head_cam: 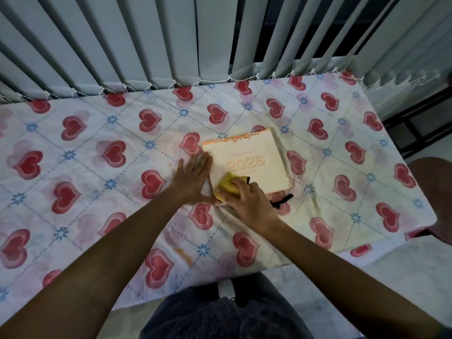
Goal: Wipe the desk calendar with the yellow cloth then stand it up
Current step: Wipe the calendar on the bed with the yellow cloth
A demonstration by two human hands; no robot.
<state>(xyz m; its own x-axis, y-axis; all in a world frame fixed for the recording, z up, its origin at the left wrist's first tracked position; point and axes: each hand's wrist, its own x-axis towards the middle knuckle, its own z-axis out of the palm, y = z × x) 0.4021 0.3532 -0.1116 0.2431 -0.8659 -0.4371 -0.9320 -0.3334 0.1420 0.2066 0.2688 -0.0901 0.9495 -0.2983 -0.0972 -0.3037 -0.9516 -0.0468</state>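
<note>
Head view. Nearest the camera are the person's dark-clothed legs (220, 311), standing at the near edge of the bench (73, 192), which is covered by a heart-patterned cloth. Both forearms reach forward over it.

The left hand (193, 178) lies flat, fingers extended and spread; its grip is apart and clamps nothing. The fingertips rest at the left edge of the desk calendar (252, 157). Judged purpose: to brace the calendar so that wiping strokes do not slide it across the loose cover.

The right hand (247, 199) has its grip closed down on the yellow cloth (228, 187), pressing the bunched cloth against the near-left corner of the calendar. Holding the cloth bunched probably concentrates pressure under the palm.

The calendar lies flat, cover up, at mid-bench, slightly right of centre. Its spiral binding (237, 137) faces the far side, toward the vertical blinds (146, 45); the printed title reads upright from the person's side. The long axis runs left-right, rotated slightly so the right end sits farther away.

A black object (283, 200) protrudes beneath the near edge; its nature cannot be determined.

Wiping is in hand; standing up is not yet done.
</note>
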